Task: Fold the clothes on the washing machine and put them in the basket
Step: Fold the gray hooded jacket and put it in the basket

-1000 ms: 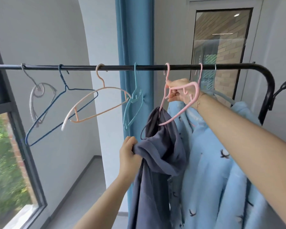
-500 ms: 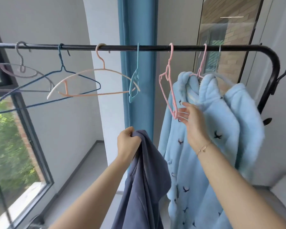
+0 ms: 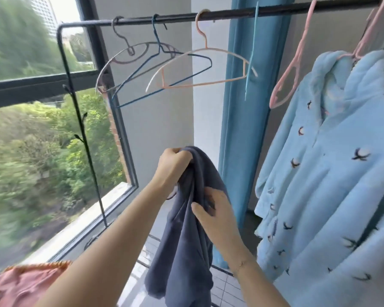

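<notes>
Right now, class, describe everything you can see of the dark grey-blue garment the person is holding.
The dark grey-blue soft fabric garment hangs limp in long vertical folds, off any hanger, below the black clothes rail. It looks like matte, slightly fleecy cloth. The left hand grips its bunched top edge; the right hand pinches a fold lower down. Its lower end runs out of view.

trees (image 3: 31, 151) outside blurred; pink cloth (image 3: 20, 286) cut off at bottom-left, grey garment's (image 3: 186, 251) hem cropped

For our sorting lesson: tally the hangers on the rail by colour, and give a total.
Grey: 1
Dark blue: 1
Peach: 1
Light blue: 1
Pink: 2, one empty, one carrying the pale blue robe
Total: 6 on the rail
</notes>
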The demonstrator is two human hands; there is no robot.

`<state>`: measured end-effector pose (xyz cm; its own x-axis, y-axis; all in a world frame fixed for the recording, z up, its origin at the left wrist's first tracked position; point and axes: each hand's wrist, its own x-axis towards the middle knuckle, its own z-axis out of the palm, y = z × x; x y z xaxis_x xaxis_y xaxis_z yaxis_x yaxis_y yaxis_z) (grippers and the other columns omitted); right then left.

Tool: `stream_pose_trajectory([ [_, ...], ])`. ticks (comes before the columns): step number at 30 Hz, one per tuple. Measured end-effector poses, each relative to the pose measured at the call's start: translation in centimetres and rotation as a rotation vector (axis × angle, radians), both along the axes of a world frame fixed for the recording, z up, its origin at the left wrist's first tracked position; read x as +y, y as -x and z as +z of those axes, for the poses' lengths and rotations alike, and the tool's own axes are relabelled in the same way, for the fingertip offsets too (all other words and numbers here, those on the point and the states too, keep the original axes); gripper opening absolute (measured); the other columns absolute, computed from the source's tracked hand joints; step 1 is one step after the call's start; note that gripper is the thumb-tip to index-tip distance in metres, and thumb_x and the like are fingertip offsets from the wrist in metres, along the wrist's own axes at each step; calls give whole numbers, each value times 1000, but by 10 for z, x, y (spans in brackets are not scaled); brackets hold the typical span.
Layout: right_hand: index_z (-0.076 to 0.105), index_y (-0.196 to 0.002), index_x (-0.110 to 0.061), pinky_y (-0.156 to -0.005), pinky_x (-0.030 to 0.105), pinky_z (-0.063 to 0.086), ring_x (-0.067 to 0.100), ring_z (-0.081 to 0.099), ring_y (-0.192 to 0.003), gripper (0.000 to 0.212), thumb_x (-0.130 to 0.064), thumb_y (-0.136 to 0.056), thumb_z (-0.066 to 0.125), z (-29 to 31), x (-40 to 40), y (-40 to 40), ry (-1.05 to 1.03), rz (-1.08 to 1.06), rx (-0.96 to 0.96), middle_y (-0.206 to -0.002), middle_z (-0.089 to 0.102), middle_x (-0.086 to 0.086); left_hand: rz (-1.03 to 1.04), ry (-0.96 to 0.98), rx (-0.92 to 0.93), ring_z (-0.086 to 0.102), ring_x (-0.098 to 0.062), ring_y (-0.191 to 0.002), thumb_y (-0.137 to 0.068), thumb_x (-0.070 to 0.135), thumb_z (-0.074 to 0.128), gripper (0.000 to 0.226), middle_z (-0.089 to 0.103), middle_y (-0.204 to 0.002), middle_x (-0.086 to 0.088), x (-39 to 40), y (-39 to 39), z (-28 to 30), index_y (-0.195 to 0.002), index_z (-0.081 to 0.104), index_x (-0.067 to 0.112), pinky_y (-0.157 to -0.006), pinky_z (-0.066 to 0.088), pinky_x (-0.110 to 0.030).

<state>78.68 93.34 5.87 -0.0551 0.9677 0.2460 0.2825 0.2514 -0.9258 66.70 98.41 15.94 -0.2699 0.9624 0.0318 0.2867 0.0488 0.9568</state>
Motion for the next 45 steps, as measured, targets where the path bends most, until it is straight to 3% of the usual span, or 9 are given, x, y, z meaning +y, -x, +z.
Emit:
stream_pose_trajectory([
  [3,56,-115,-34,-86,17,50,1,61,-104,38,-51,-82,66,-4,-11,26,-29,136,-35,-111,65,-13,31,2,29,53,-15,-62,-83,7,48,18,57,-64,-1,-24,20,3,-75,63,11,-57,44,-24],
  [8,49,-74,-35,-61,2,35,-10,53,-68,26,-24,-92,66,5,-37,64,-348,-109,-31,-65,52,-20,88,-72,-5,56,-22,-69,-64,16,51,30,59,-70,-10,-71,68,16,-82,65,-3,-66,56,-40],
  [11,62,-83,-19,-62,4,36,-6,52,-68,13,-19,-95,60,8,-45,83,-426,-147,4,-71,55,-17,139,-102,-41,57,-21,-68,-80,6,54,18,61,-72,-9,-93,95,22,-87,69,-1,-62,55,-33],
  [17,58,-82,-20,-60,14,41,-2,51,-60,26,-22,-103,44,42,-93,155,-76,155,301,-63,57,-20,96,-163,-190,58,-16,-82,-88,7,62,8,62,-86,-4,-171,180,26,-94,61,12,-62,47,-27],
  [26,68,-113,-6,-84,41,55,31,66,-97,40,-34,-102,43,71,-213,297,450,523,662,-104,70,18,142,-66,-255,65,-15,-106,-67,21,74,57,66,-120,-3,-373,346,-37,-120,56,14,-87,50,-31],
  [34,59,-73,-4,-50,17,50,11,61,-53,40,-15,-104,36,88,-355,395,547,833,777,-54,62,2,694,221,-502,57,-16,-87,-57,57,71,67,61,-108,-6,-581,411,-134,-112,57,20,-80,41,-32],
  [37,51,-65,-4,-51,17,46,5,53,-46,39,1,-100,35,84,-400,432,430,908,664,-46,55,-4,658,143,-650,59,-23,-115,-88,65,51,50,69,-113,6,-634,414,-147,-117,63,27,-94,47,-36],
  [40,53,-66,-2,-53,18,48,8,58,-49,39,1,-100,34,84,-437,463,462,1043,646,-49,58,-1,773,62,-692,54,-34,-123,-75,70,60,71,66,-122,-13,-676,406,-144,-121,62,16,-108,39,-45],
  [45,60,-61,-6,-50,16,48,5,59,-48,47,6,-98,34,76,-484,514,443,1165,578,-49,61,-4,1044,-270,-599,70,-15,-97,-90,42,61,31,74,-103,1,-727,405,-115,-114,64,22,-80,55,-30],
])
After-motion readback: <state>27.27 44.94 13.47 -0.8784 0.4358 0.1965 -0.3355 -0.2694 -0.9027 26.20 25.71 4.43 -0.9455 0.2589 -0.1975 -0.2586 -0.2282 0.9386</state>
